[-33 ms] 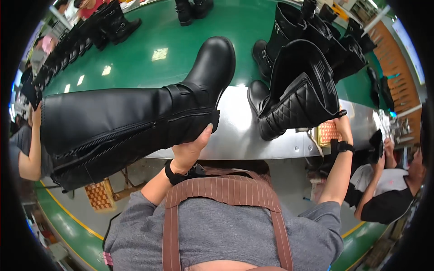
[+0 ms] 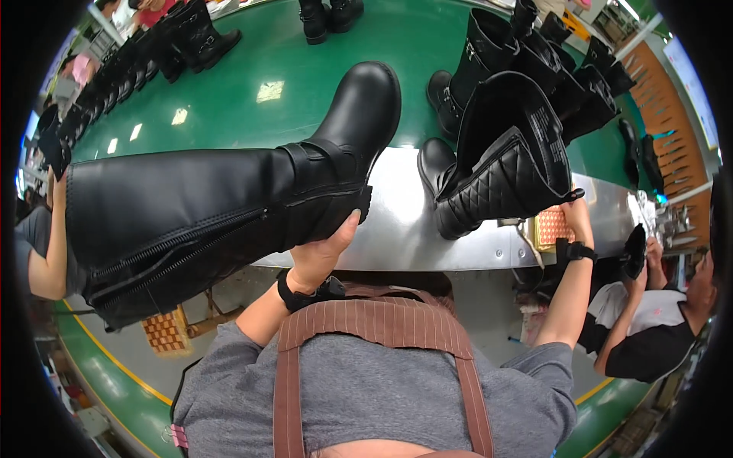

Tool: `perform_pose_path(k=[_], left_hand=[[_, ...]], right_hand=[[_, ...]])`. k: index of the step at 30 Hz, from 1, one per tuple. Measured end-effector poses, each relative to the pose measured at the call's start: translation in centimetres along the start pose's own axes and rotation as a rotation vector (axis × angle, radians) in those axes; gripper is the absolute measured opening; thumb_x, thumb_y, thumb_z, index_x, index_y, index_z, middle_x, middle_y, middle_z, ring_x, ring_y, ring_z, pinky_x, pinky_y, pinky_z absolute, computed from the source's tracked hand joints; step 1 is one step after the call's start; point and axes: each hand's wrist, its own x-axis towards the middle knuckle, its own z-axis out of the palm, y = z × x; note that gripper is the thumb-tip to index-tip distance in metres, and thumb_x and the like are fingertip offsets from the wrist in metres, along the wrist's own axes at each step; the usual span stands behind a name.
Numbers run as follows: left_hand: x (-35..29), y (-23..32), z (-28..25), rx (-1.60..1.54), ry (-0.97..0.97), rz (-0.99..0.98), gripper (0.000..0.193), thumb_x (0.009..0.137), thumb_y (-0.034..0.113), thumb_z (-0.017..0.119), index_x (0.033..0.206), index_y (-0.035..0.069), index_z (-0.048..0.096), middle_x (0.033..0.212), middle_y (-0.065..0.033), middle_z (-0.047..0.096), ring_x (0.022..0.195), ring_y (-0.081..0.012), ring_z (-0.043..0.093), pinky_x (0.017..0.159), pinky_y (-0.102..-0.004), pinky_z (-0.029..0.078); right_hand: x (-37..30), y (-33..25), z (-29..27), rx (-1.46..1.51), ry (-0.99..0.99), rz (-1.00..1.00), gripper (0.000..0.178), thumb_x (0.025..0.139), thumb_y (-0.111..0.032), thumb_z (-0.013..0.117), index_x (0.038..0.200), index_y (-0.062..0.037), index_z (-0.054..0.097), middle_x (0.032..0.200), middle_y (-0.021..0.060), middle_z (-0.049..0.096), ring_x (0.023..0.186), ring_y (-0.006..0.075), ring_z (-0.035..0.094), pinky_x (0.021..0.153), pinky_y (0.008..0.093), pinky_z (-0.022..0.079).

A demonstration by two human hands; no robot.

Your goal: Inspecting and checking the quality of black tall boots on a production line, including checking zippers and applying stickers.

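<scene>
Centre left: left hand (image 2: 324, 253) holding smooth black boot (image 2: 198, 191) by heel. Centre right: right hand (image 2: 578, 216) pinching quilted boot (image 2: 496, 183) at rim.

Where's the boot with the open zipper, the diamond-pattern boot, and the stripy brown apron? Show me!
Boot with the open zipper (image 2: 221, 183): head view, on the smooth side of its shaft.
Diamond-pattern boot (image 2: 500, 179): head view, on its quilted shaft.
Stripy brown apron (image 2: 374, 328): head view, on its bib.

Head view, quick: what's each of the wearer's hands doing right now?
Left hand: holding the tall black side-zip boot near its heel.
Right hand: holding the quilted black boot by its top edge, fingers partly hidden.
</scene>
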Motion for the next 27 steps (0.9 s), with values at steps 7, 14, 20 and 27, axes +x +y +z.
perform_pose_path(k=[7,14,20,27], left_hand=[[0.6,2.7,-0.8,-0.126,-0.118,-0.054,0.025,0.073,-0.002,0.073,0.097,0.0,0.066,0.09,-0.0026,0.067,0.08,-0.0119,0.062,0.075,-0.0256,0.05],[2.0,4.6,-1.0,-0.327,-0.21,-0.14,0.027,0.073,-0.004,0.07,0.099,-0.002,0.065,0.095,-0.0059,0.066,0.084,-0.0134,0.062,0.075,-0.0267,0.05],[1.4,5.5,-0.3,-0.25,-0.282,0.087,0.035,0.069,0.001,0.076,0.102,0.0,0.065,0.097,-0.0055,0.067,0.086,-0.0138,0.063,0.076,-0.0269,0.051],[1.1,6.3,-1.1,-0.107,-0.369,0.165,0.026,0.066,0.006,0.077,0.092,0.003,0.07,0.09,-0.0038,0.069,0.082,-0.0151,0.066,0.075,-0.0276,0.051]], right_hand=[[0.0,-0.5,0.4,-0.047,0.137,0.055,0.024,0.082,-0.022,0.069,0.09,0.0001,0.064,0.076,0.0114,0.067,0.072,0.0207,0.064,0.068,0.0338,0.05],[-5.0,-19.6,-10.0,0.417,0.545,-0.46,0.014,0.092,-0.014,0.06,0.097,-0.0015,0.066,0.082,0.0017,0.066,0.072,0.0077,0.058,0.066,0.0209,0.046],[-15.0,-37.7,-14.6,0.366,0.16,-0.908,0.006,0.081,-0.003,0.068,0.086,-0.0026,0.069,0.109,0.0054,0.062,0.078,0.0051,0.057,0.061,0.0185,0.041],[-16.3,-42.4,-12.5,0.268,0.052,-0.946,0.004,0.08,-0.003,0.068,0.083,-0.0027,0.065,0.103,0.0027,0.061,0.074,0.0035,0.052,0.059,0.0185,0.038]])
